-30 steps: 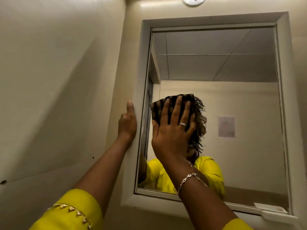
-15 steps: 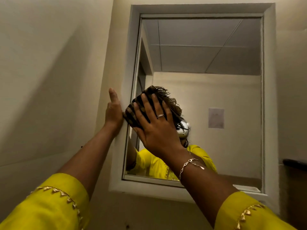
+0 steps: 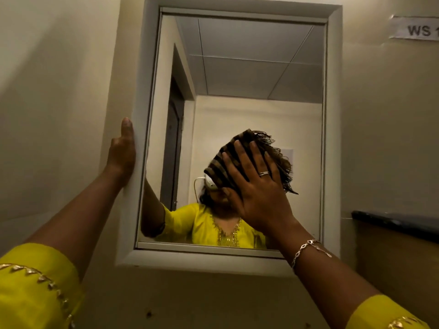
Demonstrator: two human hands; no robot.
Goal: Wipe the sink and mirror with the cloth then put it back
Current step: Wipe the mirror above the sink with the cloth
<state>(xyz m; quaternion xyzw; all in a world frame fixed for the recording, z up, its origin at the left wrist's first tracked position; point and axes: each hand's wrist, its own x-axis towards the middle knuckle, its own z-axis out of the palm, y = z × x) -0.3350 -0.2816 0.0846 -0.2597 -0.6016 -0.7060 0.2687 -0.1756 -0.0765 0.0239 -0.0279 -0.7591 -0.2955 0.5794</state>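
We press the cloth (image 3: 225, 160) against the mirror (image 3: 249, 67) with the right hand (image 3: 257, 188). Its grip is flat, fingers straight and spread over the fabric. The cloth lies toward 11 o'clock from the palm, long axis running 8 to 2 o'clock, fringe at 2. The left hand (image 3: 122, 155), grip likewise flat, braces the frame (image 3: 142, 91) at 9 o'clock. We judge the next stroke goes toward 12 o'clock.

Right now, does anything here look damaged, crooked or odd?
Nothing stands out. The mirror looks straight and uncracked; the right hand presses the cloth on it, the left hand rests on its frame.
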